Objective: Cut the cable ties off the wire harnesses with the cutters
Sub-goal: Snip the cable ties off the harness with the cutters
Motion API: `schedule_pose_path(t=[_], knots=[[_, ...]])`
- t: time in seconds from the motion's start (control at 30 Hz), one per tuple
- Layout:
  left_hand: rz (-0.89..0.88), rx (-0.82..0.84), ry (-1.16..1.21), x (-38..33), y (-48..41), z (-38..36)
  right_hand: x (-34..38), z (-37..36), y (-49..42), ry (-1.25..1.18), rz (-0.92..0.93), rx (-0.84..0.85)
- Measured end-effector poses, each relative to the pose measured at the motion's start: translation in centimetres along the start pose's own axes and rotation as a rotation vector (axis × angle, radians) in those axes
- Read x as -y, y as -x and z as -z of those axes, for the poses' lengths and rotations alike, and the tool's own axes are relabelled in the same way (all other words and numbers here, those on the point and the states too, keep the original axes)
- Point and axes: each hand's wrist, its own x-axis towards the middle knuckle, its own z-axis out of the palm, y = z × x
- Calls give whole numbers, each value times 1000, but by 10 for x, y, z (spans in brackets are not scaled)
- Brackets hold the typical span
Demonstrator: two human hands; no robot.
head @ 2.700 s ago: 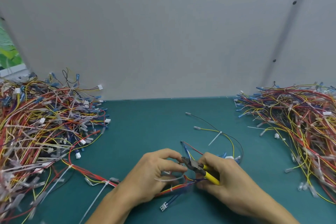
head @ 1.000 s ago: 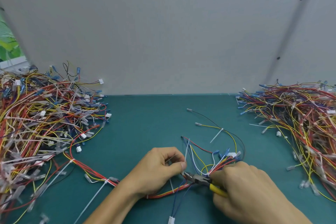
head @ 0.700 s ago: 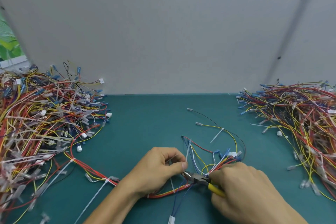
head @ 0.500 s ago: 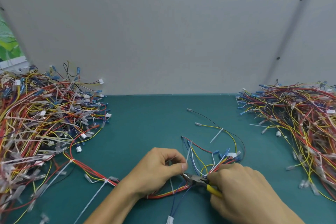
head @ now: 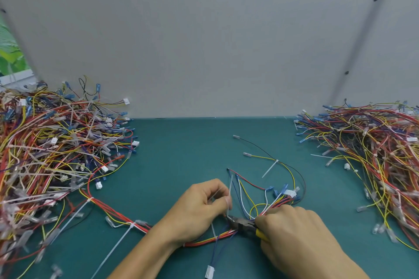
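A wire harness [head: 260, 201] of red, yellow, blue and white wires lies on the green mat in front of me. My left hand [head: 199, 210] pinches a white cable tie [head: 230, 188] whose tail sticks up from the bundle. My right hand [head: 294, 231] grips the yellow-handled cutters [head: 244, 225]. Their dark jaws point left and sit at the bundle just below my left thumb. Whether the jaws are closed on the tie is hidden by the wires.
A large heap of harnesses [head: 49, 154] with white ties fills the left side. A second heap [head: 374, 149] covers the right. A yellow-and-black wire pair with a white tie [head: 271, 167] lies behind my hands. A grey wall stands at the mat's far edge.
My right hand and the cutters have shifted from above the bundle down to its lower right. The harness wires have fanned out behind my hands. Over the last second both hands barely move.
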Motion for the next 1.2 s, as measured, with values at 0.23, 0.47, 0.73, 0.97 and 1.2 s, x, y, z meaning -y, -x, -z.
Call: schedule_pose_path(t=[0.23, 0.47, 0.73, 0.97, 1.2], knots=[[118, -156, 363, -4, -1, 7, -7, 3, 3, -106, -24, -131], [284, -343, 710, -9, 0, 31, -10, -5, -3, -491, 266, -352], [247, -345, 662, -11, 9, 33, 11, -23, -21, -363, 403, -413], [145, -85, -19, -3, 18, 33, 14, -22, -27, -250, 458, -570], [169, 82, -377, -12, 21, 29, 13, -22, -32, -183, 486, -1043]])
